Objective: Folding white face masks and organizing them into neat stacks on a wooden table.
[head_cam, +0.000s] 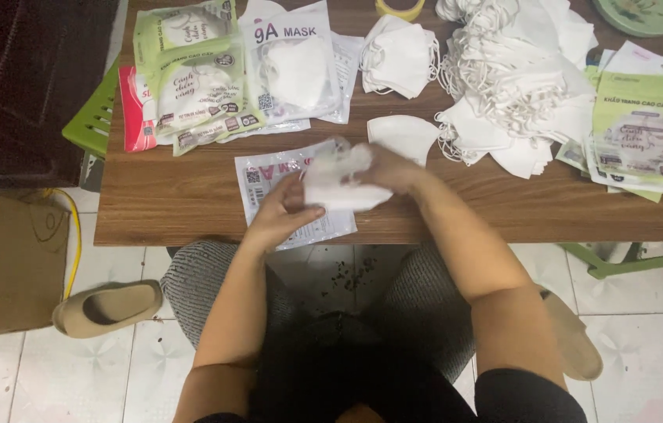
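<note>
In the middle of the frame the left hand (280, 213) holds a clear bag (292, 196) flat while the right hand (394, 168) grips a white mask (339, 184) at its mouth, with filled packs (230, 66) upper left and loose masks (512, 86) upper right on the desk (190, 196).

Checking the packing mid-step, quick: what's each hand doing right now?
Left hand: closed on the edge of the clear plastic packet, thumb on the white mask.
Right hand: closed on the white mask, blurred.
</note>
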